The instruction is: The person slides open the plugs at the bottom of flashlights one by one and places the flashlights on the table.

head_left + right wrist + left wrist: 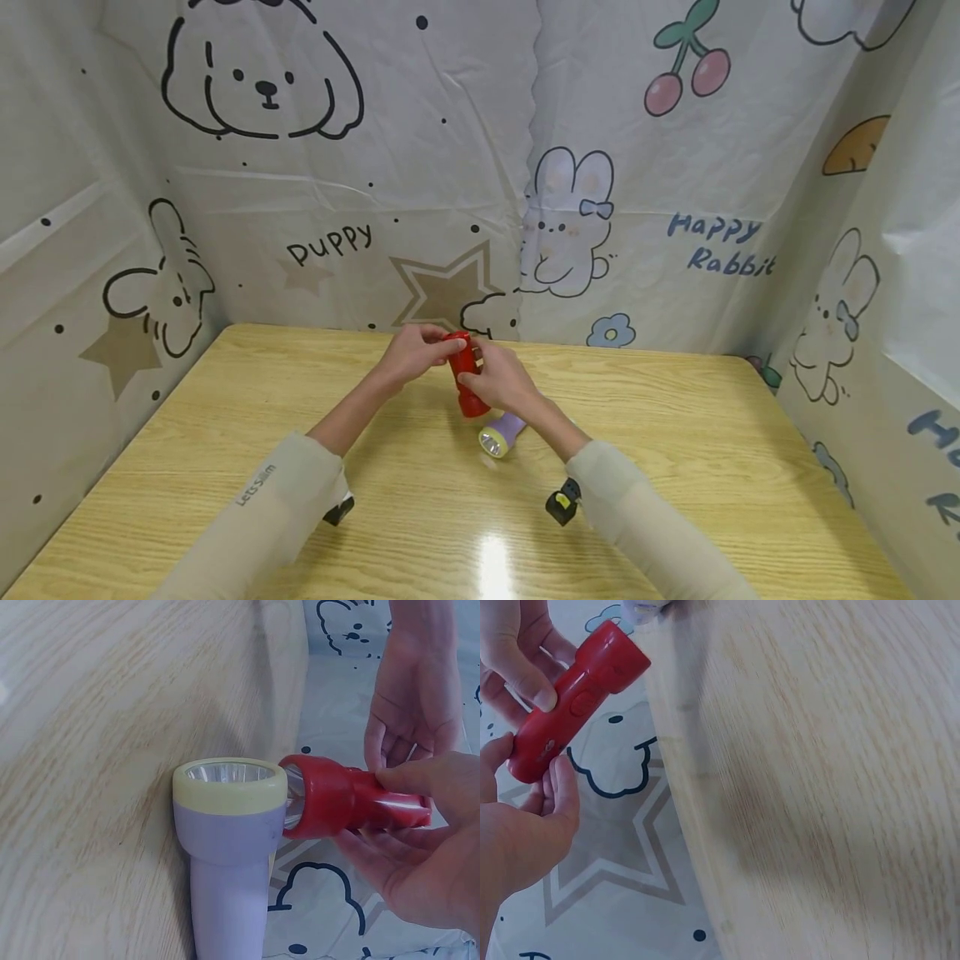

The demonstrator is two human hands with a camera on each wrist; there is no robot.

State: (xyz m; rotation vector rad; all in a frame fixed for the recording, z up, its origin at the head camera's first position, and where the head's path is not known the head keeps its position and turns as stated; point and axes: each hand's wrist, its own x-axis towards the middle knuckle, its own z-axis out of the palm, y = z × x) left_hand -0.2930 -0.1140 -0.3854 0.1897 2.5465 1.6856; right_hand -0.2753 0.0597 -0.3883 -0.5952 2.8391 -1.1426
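Both hands hold a red flashlight [474, 403] above the far part of the table, its lamp end pointing down in the head view. My left hand [411, 357] pinches the tail end between thumb and fingers, as the left wrist view of the red flashlight [592, 682] also shows. Around the middle of the body, my right hand [501, 375] grips with thumb on one side and fingers on the other. Just below the right hand, a purple flashlight [508, 425] with a pale yellow rim lies on the table. The right wrist view shows this purple flashlight [229, 847] up close.
A light wood-grain table [405, 517] spreads under both arms. Pale cloth walls [450, 167] printed with cartoon animals stand along its back and sides. Small black devices sit at the left cuff [339, 508] and the right cuff [562, 504].
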